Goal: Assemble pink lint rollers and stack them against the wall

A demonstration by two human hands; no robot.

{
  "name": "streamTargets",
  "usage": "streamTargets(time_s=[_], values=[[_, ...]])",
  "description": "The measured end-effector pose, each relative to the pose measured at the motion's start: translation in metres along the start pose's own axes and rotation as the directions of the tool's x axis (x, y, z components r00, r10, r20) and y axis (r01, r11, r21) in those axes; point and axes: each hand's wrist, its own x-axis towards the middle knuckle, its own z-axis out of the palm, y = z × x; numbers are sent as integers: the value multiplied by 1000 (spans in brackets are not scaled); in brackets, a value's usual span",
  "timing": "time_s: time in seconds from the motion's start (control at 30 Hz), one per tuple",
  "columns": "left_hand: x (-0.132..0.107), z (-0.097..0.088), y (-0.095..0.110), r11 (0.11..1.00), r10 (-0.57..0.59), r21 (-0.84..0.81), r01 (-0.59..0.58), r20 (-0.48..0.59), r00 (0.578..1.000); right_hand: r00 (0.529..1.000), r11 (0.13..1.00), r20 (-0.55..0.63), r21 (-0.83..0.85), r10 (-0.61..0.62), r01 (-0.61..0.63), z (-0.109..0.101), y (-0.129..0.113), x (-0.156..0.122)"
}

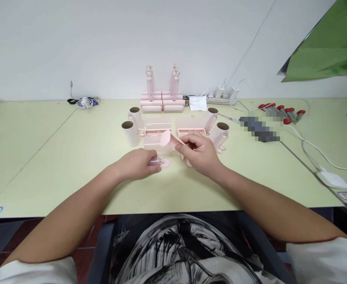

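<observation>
My left hand (138, 162) is closed around a clear pinkish handle (155, 161), low over the table. A round pale-pink disc (165, 162) shows at the handle's tip; whether they are joined I cannot tell. In my right hand (201, 153), gripped between thumb and fingers, is a pink plastic case part (165, 138) with a rounded end, tilted toward the left. My palm and fingers hide its far end. Just behind the hands lie open pink cases (158, 133) with translucent covers. White paper rolls (130, 134) with brown cores stand on both sides, with clear handles (210, 121) beside them.
Pink cases (173, 105) with upright heart-topped handles (150, 85) stand against the wall. At right are a power strip (226, 101), a blurred dark object (259, 129), red-capped tools (288, 112) and a white cable (321, 152). A coiled cable (85, 103) lies back left.
</observation>
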Motion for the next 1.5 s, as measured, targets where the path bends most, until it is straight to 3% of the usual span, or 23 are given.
streamTargets(time_s=[0.1,0.23,0.37,0.47,0.57,0.83,1.13,1.2,1.3,1.37,1.43,1.5], values=[[-4,-3,-2,997,59,-43,-58,28,998,997,964,27,-257,-66,71,-2,-7,11],[-14,-15,-4,974,189,-148,-172,115,975,971,859,223,-478,-84,184,6,-14,24],[-26,-27,-7,924,323,-310,-225,312,894,906,693,417,-630,-80,351,19,-18,31],[-28,-27,-5,912,381,-314,-265,402,833,859,591,509,-677,-53,438,28,-20,33],[-25,-21,0,921,380,-266,-284,455,805,833,536,552,-692,-39,484,35,-22,34],[-22,-18,5,943,331,-191,-271,483,811,828,466,559,-724,-34,508,43,-20,37],[-21,-16,6,952,305,-154,-264,491,816,815,488,569,-685,-105,541,43,-13,33],[-20,-15,7,951,309,-158,-266,488,816,768,506,614,-612,-182,608,45,-14,29],[-22,-17,6,938,347,-204,-282,494,797,619,494,729,-440,-291,750,51,-13,25],[-26,-24,2,914,397,-285,-288,493,774,544,476,771,-361,-332,802,54,-11,22],[-30,-34,-7,880,439,-392,-269,452,777,531,472,778,-348,-337,810,56,-7,19],[-34,-45,-18,845,432,-482,-234,356,829,559,482,769,-380,-310,790,55,-4,15]])
